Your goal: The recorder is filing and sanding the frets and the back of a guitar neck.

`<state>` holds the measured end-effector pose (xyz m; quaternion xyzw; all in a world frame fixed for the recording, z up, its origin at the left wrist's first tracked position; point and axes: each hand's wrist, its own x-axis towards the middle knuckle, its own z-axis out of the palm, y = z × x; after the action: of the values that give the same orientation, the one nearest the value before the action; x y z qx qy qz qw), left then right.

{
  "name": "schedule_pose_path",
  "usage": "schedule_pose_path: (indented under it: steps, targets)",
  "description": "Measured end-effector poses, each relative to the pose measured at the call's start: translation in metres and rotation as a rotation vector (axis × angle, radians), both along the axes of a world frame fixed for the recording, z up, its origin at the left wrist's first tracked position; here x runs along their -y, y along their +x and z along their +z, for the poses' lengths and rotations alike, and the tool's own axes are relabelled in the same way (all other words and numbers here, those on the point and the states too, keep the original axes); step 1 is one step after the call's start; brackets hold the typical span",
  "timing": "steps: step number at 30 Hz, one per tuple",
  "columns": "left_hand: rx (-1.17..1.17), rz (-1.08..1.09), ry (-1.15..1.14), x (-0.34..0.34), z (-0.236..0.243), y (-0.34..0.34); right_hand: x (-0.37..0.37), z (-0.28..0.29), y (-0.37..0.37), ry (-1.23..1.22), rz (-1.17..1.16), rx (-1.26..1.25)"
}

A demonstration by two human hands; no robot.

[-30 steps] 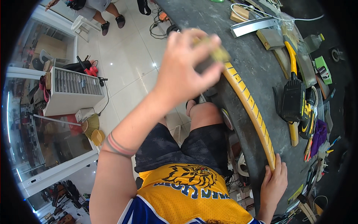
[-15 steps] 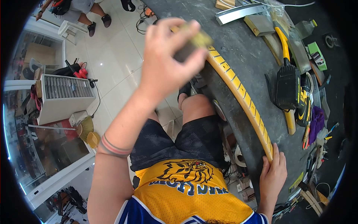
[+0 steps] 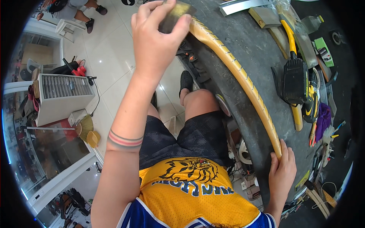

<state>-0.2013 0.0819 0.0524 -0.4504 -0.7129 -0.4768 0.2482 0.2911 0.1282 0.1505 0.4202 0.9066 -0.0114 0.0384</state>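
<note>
A long, pale-yellow guitar neck (image 3: 247,83) lies along the bench edge, its metal frets showing across the fingerboard. Near its far end, my left hand (image 3: 154,41) closes thumb and fingers around a block (image 3: 178,13) with a yellowish face and a dark grey side. The block's lower face is hidden, so I cannot tell whether it touches the frets. At the near end, my right hand (image 3: 282,171) has its thumb on one side of the neck and its fingers on the other, gripping it.
The dark workbench (image 3: 232,41) curves along my right. On it lie a black-and-yellow cordless power tool (image 3: 296,81), a yellow-handled tool (image 3: 289,36), a metal bar (image 3: 243,5), a purple cloth (image 3: 323,119) and a clear bottle (image 3: 311,23). A drawer cabinet (image 3: 64,95) stands left; another person's legs (image 3: 81,21) show beyond.
My left hand has moved away from me, carrying the block toward the far end of the neck. My right hand stays at the near end. The view has shifted slightly.
</note>
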Motion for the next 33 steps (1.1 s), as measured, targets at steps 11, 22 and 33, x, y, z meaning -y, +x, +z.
schedule_pose_path:
  steps: [11, 22, 33]
  targets:
    - [-0.073, -0.057, -0.041, 0.002, -0.006, 0.024, -0.002, 0.001, -0.003, -0.017, -0.041, 0.014]
    - [-0.062, -0.221, -0.054, 0.007, -0.008, 0.072, -0.003, 0.004, -0.001, -0.01, -0.047, 0.022]
    - [-0.182, -0.27, -0.049, 0.015, -0.016, 0.047, 0.0, 0.002, 0.003, -0.011, -0.036, 0.019]
